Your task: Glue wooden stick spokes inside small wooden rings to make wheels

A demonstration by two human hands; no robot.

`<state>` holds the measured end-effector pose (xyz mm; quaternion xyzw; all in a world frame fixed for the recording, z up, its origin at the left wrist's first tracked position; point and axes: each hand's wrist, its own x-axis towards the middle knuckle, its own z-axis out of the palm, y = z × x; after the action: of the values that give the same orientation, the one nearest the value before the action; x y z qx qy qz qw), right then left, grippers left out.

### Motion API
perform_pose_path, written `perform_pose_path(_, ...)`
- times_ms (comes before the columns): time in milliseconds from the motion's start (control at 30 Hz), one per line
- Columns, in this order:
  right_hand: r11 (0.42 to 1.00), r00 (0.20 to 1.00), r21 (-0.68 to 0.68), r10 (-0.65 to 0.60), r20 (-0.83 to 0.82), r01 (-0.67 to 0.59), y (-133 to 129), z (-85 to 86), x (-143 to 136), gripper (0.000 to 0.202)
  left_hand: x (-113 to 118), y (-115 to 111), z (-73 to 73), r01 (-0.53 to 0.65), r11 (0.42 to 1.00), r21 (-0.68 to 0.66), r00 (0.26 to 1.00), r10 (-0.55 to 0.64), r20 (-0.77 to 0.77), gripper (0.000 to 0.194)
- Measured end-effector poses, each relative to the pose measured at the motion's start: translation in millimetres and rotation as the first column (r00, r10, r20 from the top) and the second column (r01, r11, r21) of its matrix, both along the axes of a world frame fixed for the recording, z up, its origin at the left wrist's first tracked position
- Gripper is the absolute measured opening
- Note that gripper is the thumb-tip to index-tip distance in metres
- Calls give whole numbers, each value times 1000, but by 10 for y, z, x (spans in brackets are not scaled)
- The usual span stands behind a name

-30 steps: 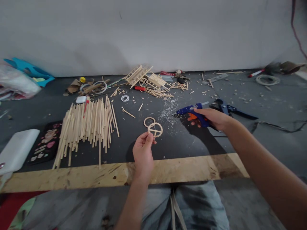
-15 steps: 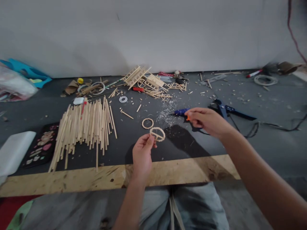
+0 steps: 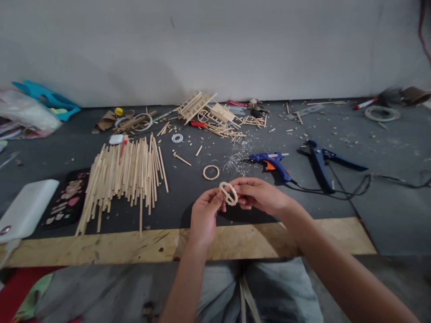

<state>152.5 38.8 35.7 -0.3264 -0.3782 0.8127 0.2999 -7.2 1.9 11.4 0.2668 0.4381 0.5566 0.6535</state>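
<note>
Between my two hands is a small wooden ring with a crossbar point(image 3: 229, 194), tilted upright. My left hand point(image 3: 206, 210) pinches its left side with thumb and fingers. On the right side, my right hand point(image 3: 257, 194) has its fingers closed on the rim. A second wooden ring point(image 3: 211, 172) without a bar lies on the dark table point(image 3: 188, 215) just beyond them. The blue glue gun point(image 3: 269, 160) with an orange trigger rests on its side beyond my right hand, its tip near white glue strands point(image 3: 239, 154).
Many wooden sticks point(image 3: 129, 175) lie at the left, beside a phone point(image 3: 67, 197) and a white power bank point(image 3: 28, 208). Stick-built models point(image 3: 198, 107) stand near the wall. A dark blue cutter point(image 3: 319, 166) and cables lie at the right.
My right hand has come from the glue gun to the barred ring, leaving the gun on the table. The ring has been tilted up in my left hand. The view has shifted slightly.
</note>
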Motion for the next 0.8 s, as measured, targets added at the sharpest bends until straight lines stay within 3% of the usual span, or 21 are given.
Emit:
perform_pose_path(500, 998, 987, -57, 7, -158, -16, -86, -58, 2, 25, -19, 5, 2, 68, 998, -11, 998, -68, -13, 20)
perform_pose_path(800, 999, 986, -33, 2, -165, -7, -75, -95, -2, 11, -17, 3, 21, 98, 995, -10, 995, -98, -21, 20)
